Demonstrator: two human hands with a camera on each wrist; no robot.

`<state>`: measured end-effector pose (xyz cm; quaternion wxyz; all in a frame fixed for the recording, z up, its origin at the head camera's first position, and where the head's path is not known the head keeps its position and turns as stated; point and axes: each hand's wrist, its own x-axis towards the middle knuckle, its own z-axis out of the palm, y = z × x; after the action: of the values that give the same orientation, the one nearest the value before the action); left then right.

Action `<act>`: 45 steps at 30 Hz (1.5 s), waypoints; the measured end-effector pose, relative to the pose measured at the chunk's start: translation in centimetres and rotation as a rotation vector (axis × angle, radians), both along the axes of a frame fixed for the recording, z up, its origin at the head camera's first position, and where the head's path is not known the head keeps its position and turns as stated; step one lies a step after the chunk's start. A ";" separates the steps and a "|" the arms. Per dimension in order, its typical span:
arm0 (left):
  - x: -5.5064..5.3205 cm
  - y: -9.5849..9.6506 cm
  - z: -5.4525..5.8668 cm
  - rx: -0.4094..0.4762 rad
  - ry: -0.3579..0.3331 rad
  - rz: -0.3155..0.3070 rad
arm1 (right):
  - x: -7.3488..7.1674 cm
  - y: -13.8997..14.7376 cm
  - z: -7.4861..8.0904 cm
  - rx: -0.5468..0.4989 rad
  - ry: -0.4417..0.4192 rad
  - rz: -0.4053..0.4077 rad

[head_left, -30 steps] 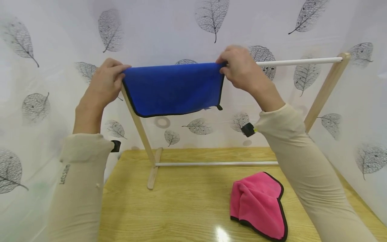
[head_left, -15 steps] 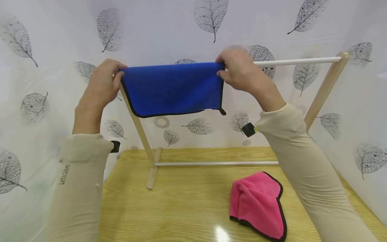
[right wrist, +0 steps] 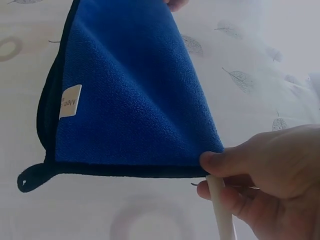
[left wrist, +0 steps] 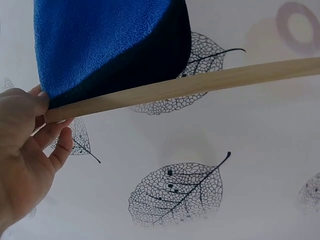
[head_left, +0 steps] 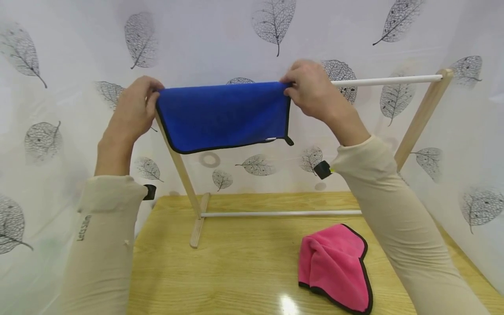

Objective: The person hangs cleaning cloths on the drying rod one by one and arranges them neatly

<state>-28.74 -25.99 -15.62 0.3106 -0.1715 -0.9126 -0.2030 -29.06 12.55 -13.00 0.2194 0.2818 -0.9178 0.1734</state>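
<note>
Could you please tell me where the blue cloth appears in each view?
Head: the blue cloth, upper left of centre, between the left hand and right hand.
Left wrist: top left, above the wooden post.
Right wrist: upper left to centre, with its label.
Shared landmark: the leaf-print backdrop.

Two hands (head_left: 135, 105) (head_left: 315, 89) and two cloths (head_left: 222, 116) (head_left: 334, 267) appear at one table (head_left: 220, 262). One rack (head_left: 236, 214) shows two rods (head_left: 387, 81) (head_left: 299, 213) and two posts (head_left: 183, 175) (head_left: 422, 122).

One towel (head_left: 222, 116) hangs on the rack (head_left: 422, 120), another towel (head_left: 334, 267) before it.
</note>
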 end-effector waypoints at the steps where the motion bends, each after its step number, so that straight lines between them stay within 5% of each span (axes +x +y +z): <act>1: 0.0 -0.1 0.0 0.001 0.008 -0.007 | 0.0 0.0 -0.1 -0.005 0.012 0.002; 13: 0.4 -0.3 0.3 -0.012 -0.001 -0.050 | 0.0 -0.3 -0.3 -0.073 0.001 -0.038; 20: 0.1 -0.1 0.2 -0.048 -0.034 -0.011 | -0.5 -0.1 -0.8 -0.057 0.121 0.046; 25: 0.0 -0.2 0.1 -0.040 -0.070 0.004 | -0.5 0.1 -1.1 -0.135 0.113 0.039; 39: -0.1 -0.1 0.2 -0.001 -0.046 0.006 | -0.3 0.1 -1.1 -0.157 0.090 0.019; 45: 0.0 -0.1 -0.6 0.076 0.042 -0.015 | -0.5 0.0 -1.3 -0.151 0.131 0.031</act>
<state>-28.74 -26.10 -16.19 0.3346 -0.1706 -0.8962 -0.2360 -29.59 12.59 -14.28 0.2969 0.2895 -0.8813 0.2265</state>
